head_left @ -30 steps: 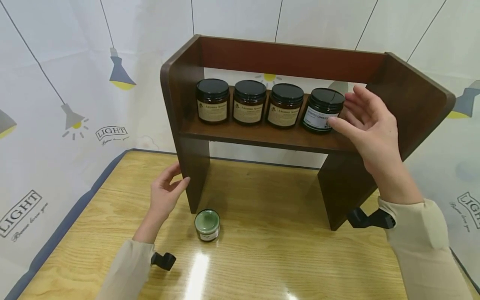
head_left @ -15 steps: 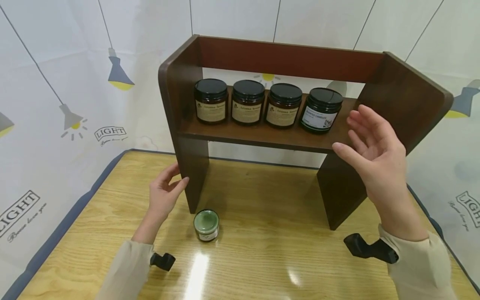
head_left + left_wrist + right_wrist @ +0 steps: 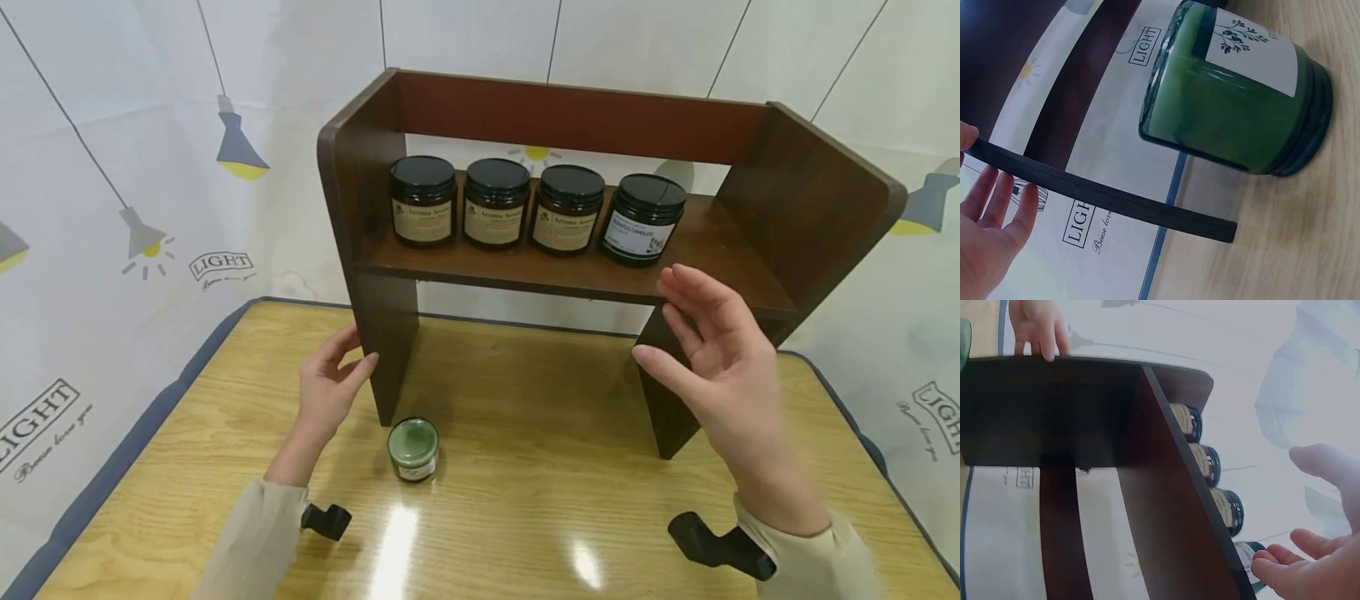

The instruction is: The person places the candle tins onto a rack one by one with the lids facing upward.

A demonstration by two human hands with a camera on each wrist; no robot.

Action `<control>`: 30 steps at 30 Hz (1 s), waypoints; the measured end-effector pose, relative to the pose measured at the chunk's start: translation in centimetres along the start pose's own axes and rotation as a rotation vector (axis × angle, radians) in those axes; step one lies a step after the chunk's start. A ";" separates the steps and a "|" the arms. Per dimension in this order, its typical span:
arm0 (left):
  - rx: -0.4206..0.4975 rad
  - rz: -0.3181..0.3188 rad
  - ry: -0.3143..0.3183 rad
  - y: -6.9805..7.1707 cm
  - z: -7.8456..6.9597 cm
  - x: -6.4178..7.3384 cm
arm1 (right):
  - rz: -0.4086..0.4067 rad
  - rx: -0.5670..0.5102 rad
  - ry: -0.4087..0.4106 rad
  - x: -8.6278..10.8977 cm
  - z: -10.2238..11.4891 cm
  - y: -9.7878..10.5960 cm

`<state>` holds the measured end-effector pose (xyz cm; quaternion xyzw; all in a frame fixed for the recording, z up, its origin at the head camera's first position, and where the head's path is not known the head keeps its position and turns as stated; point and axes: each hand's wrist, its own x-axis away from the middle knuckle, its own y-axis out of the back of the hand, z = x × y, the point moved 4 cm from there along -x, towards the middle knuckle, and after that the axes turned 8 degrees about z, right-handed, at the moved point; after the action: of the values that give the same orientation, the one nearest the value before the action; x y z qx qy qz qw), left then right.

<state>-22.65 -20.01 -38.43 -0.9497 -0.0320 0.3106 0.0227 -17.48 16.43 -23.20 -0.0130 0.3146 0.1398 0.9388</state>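
My left hand (image 3: 328,387) pinches the front edge of the left side panel of a dark wooden shelf (image 3: 825,179), thumb on one face and fingers on the other. Just right of that panel's foot, a green glass candle jar (image 3: 414,450) stands on the table with a dark lid at its lower end. Along the shelf board sit three brown candle jars (image 3: 495,204) with cream labels, then a dark candle jar (image 3: 643,221) with a white label. Holding nothing, my right hand (image 3: 723,367) is in front of the shelf's right part, fingers spread and slightly bent.
The shelf stands on a wood-grain table (image 3: 525,517) with its lower space open to the front. White printed sheeting (image 3: 135,100) surrounds the table at the back and sides. A black camera mount (image 3: 720,546) sticks out from my right wrist.
My right hand has come away from the white-labelled candle jar and moved down and toward me. That jar stays on the board. My left hand keeps its hold on the panel.
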 end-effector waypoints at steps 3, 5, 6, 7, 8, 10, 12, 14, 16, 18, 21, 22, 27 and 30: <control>-0.006 0.001 -0.001 0.0 0.0 0.0 | 0.032 -0.016 0.020 0.6 -0.5 -0.6; -0.010 0.005 -0.001 -0.1 0.0 -0.1 | 0.059 -0.027 0.037 1.0 -0.9 -1.0; -0.011 0.006 0.000 -0.1 0.0 -0.1 | 0.072 -0.029 0.042 1.2 -1.1 -1.1; -0.009 0.007 0.000 -0.1 0.0 -0.1 | 0.085 -0.036 0.048 1.4 -1.3 -1.3; -0.008 0.008 0.001 -0.1 0.0 -0.1 | 0.097 -0.042 0.053 1.5 -1.5 -1.5; -0.008 0.010 0.002 -0.1 0.0 -0.2 | 0.114 -0.046 0.054 1.8 -1.9 -1.8; -0.008 0.011 0.002 -0.2 0.0 -0.2 | 0.123 -0.046 0.046 2.0 -2.2 -2.1; -0.012 0.012 0.001 -0.2 0.0 -0.2 | 0.127 -0.043 0.035 2.2 -2.5 -2.5; -0.014 0.012 0.000 -0.1 0.0 -0.2 | 0.130 -0.036 0.022 2.4 -2.8 -2.9; -0.015 0.010 0.000 -0.1 0.0 -0.2 | 0.135 -0.027 0.011 2.5 -3.1 -3.2; -0.014 0.007 0.000 -0.1 0.0 -0.1 | 0.141 -0.023 -0.001 2.7 -3.5 -3.7; -0.014 0.007 0.000 -0.1 0.0 -0.1 | 0.144 -0.020 -0.007 2.8 -3.7 -3.9; -0.007 0.008 0.003 0.0 0.0 0.0 | 0.154 -0.011 -0.031 3.2 -4.3 -4.6; -0.009 0.006 0.008 0.0 0.0 0.0 | 0.159 0.002 -0.049 3.4 -4.7 -5.0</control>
<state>-22.65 -20.04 -38.42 -0.9511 -0.0303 0.3068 0.0175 -16.33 11.97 -29.32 0.0163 0.2917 0.2140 0.9321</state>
